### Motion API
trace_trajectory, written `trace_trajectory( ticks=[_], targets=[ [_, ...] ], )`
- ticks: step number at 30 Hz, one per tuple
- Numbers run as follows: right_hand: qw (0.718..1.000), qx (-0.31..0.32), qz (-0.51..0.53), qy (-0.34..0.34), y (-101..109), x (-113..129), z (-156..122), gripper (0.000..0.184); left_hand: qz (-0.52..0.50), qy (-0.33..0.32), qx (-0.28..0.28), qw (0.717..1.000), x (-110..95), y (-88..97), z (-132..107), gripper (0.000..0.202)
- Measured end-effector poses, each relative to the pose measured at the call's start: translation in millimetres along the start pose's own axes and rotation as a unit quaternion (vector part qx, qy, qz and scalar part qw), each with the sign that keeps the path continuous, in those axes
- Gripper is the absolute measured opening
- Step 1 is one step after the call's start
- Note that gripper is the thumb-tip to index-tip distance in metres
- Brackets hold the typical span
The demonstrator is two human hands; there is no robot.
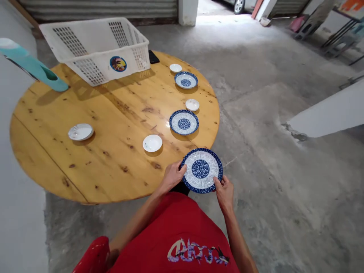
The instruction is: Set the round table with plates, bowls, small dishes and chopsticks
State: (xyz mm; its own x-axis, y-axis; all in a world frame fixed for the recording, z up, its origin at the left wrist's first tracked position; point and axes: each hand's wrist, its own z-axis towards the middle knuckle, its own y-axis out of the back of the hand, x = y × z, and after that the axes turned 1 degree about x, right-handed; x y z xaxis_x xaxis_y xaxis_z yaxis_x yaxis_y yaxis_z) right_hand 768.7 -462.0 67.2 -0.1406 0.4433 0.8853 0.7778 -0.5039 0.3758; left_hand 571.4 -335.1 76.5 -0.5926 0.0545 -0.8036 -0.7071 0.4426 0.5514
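A blue-and-white patterned plate [201, 170] sits at the near edge of the round wooden table [108, 125], partly over the rim. My left hand [171, 176] grips its left rim and my right hand [223, 190] pinches its lower right rim. Two more patterned plates [184, 122] [185, 80] lie in a row along the table's right side. Small white saucers [152, 143] [192, 104] [175, 68] lie between and beside them. Another white saucer [80, 132] rests on the left part of the table.
A white plastic basket [96, 49] stands at the table's far side, with a dark phone [153, 57] beside it. A teal object [31, 64] juts in from the left. Grey concrete floor [270, 132] spreads to the right; a white wall edge is at left.
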Motion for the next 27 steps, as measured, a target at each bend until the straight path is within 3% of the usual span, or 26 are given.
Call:
trace_trajectory(
  ticks=[8, 13, 20, 23, 27],
  targets=[
    [0.981, 0.074, -0.128, 0.125, -33.7, 75.8, 154.7, 0.033, -0.025, 0.042, -0.087, 0.995, -16.7, 31.5, 99.0, 0.032],
    [0.963, 0.120, -0.171, 0.170, -66.0, 100.1, 228.6, 0.031, -0.013, 0.096, -0.122, 0.988, -17.8, 49.9, 151.4, 0.031],
    [0.925, 0.172, -0.268, 0.208, -95.7, 113.1, 279.8, 0.028, 0.016, 0.141, -0.118, 0.983, -4.2, 58.6, 184.6, 0.030],
    [0.884, 0.207, -0.349, 0.233, -104.0, 117.1, 295.7, 0.024, 0.042, 0.169, -0.118, 0.978, -0.9, 58.5, 190.3, 0.029],
    [0.807, 0.248, -0.462, 0.273, -112.4, 125.3, 314.7, 0.030, 0.111, 0.222, -0.106, 0.963, -6.8, 60.0, 197.9, 0.029]
  ],
)
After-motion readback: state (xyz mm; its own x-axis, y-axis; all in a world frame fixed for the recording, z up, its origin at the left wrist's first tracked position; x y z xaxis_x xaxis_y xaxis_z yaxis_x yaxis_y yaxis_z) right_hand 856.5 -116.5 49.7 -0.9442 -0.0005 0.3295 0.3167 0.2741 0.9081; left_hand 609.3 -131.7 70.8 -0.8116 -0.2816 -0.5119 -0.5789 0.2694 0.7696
